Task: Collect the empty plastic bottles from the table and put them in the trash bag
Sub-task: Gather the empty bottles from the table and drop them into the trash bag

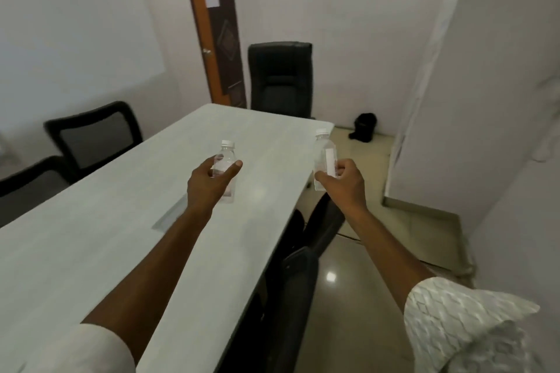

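Two clear plastic bottles with white caps are in view. One bottle point(225, 160) stands upright over the pale grey table point(121, 221), and my left hand point(209, 183) curls around its middle, thumb and fingers on either side. The second bottle point(324, 151) is upright by the table's right edge, held off the surface by my right hand point(345, 179), whose fingers are closed on its lower half. No trash bag can be seen.
A black office chair point(280, 79) stands at the table's far end. Two mesh-backed chairs point(94, 133) line the left side. More dark chairs point(303, 251) are tucked under the right edge. A black object point(363, 127) sits on the floor by the far wall. A white partition point(485, 100) rises at right.
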